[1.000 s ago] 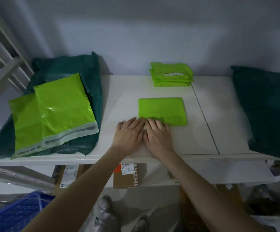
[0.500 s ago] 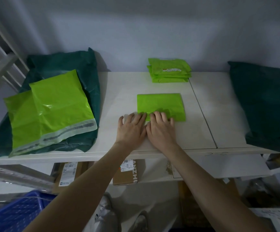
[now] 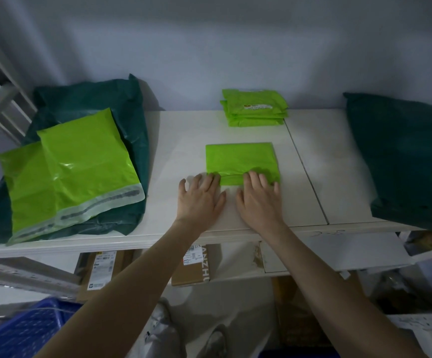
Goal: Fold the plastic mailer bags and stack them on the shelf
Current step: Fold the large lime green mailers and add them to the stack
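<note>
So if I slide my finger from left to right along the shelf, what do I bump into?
Flat green bags on a dark green bag → left hand → right hand on the folded green bag → big dark green bag.

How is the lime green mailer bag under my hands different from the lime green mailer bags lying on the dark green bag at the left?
The folded lime green mailer under the hands is a compact rectangle; the unfolded lime green mailers at the left lie full length. The unfolded ones show their pale adhesive strips; the folded one shows none. The folded one lies on the white shelf, pressed by the left hand and right hand; the unfolded ones lie untouched. Both are the same glossy lime plastic.
</note>
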Motion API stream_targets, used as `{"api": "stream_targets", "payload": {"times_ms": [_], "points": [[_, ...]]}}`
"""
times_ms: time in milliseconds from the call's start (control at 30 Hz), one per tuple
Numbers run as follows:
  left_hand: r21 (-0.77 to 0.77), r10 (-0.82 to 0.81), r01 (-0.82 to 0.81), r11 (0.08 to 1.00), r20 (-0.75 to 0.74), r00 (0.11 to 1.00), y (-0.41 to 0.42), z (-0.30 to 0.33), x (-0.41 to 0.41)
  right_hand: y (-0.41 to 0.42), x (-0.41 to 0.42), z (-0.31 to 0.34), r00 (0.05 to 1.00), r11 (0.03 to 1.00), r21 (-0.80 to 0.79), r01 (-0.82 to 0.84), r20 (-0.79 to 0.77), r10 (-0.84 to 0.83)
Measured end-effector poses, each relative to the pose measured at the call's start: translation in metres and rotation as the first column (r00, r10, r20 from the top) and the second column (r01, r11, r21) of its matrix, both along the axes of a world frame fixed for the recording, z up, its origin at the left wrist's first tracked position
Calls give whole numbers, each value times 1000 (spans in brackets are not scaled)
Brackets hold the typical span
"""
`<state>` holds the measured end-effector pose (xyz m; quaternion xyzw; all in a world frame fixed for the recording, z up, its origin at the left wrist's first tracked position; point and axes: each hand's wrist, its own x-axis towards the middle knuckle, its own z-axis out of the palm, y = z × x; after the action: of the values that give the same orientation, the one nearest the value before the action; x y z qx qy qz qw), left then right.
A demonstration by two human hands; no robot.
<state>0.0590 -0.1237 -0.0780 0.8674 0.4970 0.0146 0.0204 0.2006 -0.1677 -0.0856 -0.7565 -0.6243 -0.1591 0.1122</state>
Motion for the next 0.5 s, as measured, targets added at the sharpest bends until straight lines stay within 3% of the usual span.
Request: {"api": "stream_targets", "payload": {"times_ms": [500], "points": [[0, 28, -28, 1000, -2, 1000, -4, 3, 4, -9, 33, 2, 994, 991, -110, 80, -63, -87]]}}
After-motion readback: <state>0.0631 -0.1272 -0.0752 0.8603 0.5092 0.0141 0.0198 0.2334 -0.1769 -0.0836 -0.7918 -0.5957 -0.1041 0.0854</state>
